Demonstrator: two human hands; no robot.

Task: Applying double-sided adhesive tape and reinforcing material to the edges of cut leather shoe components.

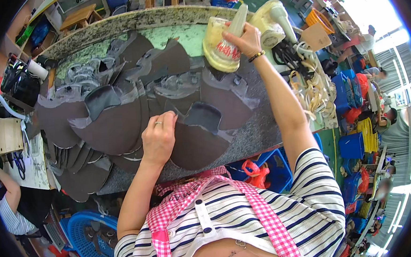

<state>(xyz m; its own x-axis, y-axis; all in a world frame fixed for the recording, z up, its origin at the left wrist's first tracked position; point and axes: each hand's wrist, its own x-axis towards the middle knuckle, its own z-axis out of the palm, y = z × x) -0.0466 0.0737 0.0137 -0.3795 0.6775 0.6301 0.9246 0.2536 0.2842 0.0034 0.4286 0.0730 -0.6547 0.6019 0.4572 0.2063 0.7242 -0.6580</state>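
My right hand point(247, 40) is wrapped round the pale conical neck of a yellowish plastic glue pot point(223, 56) with red marks on its side. The pot is at the far right part of the work table, over or on the dark cut pieces. Closed at the fingertips, my left hand point(159, 138) pinches the left edge of a dark brown cut piece point(199, 145) with a black patch point(204, 117) on it. Overlapping brown pieces point(111, 127) with grey, glue-like edges spread to the left. A second pot point(267, 28) with a conical neck stands right of my right hand.
Pale strips point(311, 91) and dark cords lie at the table's right end. A blue basket point(92, 236) stands at the lower left, a blue crate point(278, 171) below the front edge. Another person's arm point(10, 190) shows at the far left; people work at the right.
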